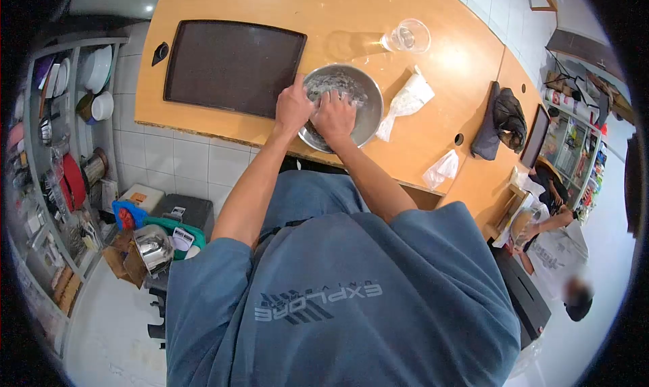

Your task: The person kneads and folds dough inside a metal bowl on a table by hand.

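The left hand (295, 108) gripped the left rim of the metal mixing bowl (371, 111) near the table's front edge. The right hand (335, 118) dipped bent fingers into whitish mixture (338, 81), its grasp unclear. Beyond stood a clear cup (409, 35).

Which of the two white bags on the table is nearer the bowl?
The larger bag, close beside the metal bowl; the smaller bag lies farther off.

Shelved bowls (103, 106) and a mixing bowl (370, 110) suggest a kitchen.
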A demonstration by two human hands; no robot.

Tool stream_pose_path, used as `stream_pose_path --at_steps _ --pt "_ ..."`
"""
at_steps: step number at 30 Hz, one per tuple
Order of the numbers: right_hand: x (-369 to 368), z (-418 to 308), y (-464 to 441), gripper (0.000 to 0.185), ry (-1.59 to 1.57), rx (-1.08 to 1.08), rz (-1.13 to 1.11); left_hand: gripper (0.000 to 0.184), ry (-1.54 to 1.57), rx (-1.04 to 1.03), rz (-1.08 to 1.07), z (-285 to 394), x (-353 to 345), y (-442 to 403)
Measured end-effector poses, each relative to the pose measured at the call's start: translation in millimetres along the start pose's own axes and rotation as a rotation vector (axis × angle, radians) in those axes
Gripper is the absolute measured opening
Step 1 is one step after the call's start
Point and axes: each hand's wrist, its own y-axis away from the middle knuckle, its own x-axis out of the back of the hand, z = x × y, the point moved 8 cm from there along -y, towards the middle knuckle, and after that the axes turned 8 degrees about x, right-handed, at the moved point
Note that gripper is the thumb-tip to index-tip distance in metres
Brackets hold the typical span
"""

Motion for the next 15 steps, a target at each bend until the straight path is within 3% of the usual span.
stream_pose_path --at_steps 8,11,14,15 --pt "-3.4 9.9 -13.6 0.035 -0.084 -0.110 0.051 0.018 -0.004 0.045 0.030 -7.0 -1.2 1.5" --pt "-9.6 31.6 -17.5 0.042 -0.385 -0.176 -0.199 0.020 -0.023 0.044 0.046 -6.3 -0.3 5.4" --pt "8.6 27.7 -15.5 0.049 -0.377 0.263 -0.265 0.024 -0.020 0.054 0.051 -9.6 -3.3 2.8" --pt "10.0 27.2 -12.2 0.055 -0.305 0.243 -0.286 0.024 -0.013 0.048 0.056 -9.7 -2.9 3.0"
